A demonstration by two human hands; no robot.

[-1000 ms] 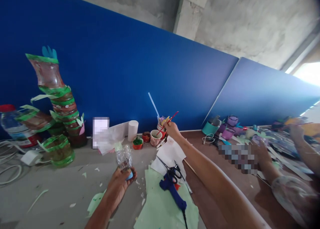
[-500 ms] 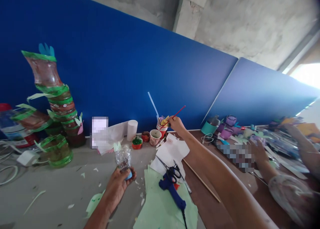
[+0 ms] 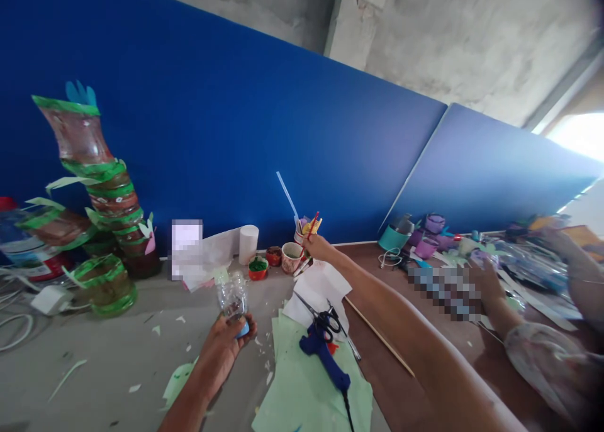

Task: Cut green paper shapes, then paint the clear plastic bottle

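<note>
My left hand (image 3: 224,344) is closed round the lower end of a clear plastic bottle piece (image 3: 233,289), with a bit of blue (image 3: 243,327) at its bottom. My right hand (image 3: 321,248) is closed on a thin red-handled paintbrush (image 3: 313,224), now nearly upright. Its lower end is hidden by the fingers and cannot be made out. Beside those fingers stand a speckled paper cup (image 3: 289,265) and a container of brushes and yellow and purple bits (image 3: 298,236). Small pots of green paint (image 3: 258,268) and red-brown paint (image 3: 274,256) are left of the cup.
A blue glue gun (image 3: 328,360) and black scissors (image 3: 325,322) lie on green paper sheets (image 3: 283,388). A wooden stick (image 3: 380,337) lies to their right. Painted bottle stacks (image 3: 116,193) rise at left. Another person's hands (image 3: 488,287) work at right, among purple pots (image 3: 427,248).
My right hand has drawn slightly left and down toward the paper cup, and the paintbrush has swung from slanted to nearly upright. My left hand holds the bottle piece in much the same place.
</note>
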